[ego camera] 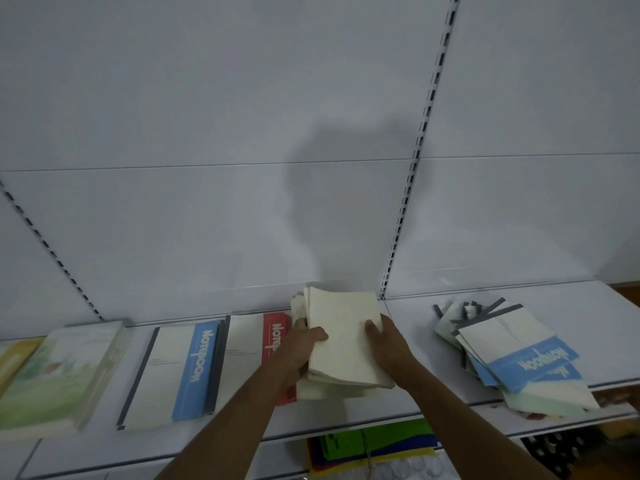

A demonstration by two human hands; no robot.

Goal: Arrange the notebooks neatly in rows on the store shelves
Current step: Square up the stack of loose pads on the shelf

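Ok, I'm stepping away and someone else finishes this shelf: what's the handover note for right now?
Left hand and right hand grip the cream stack from both sides, resting on the shelf.
Done: green stack, blue-band stack and red-band stack lie in a row to the left.
Left: square the cream stack beside the red one, then sort the loose pile on the right.

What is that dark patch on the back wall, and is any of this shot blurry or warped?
Head view: the dark patch is a soft shadow on the back panel, above both hands gripping the cream stack. The wide lens bends the slotted upright and the shelf edge. The left notebooks smear with blur; light is dim and even, no glare.
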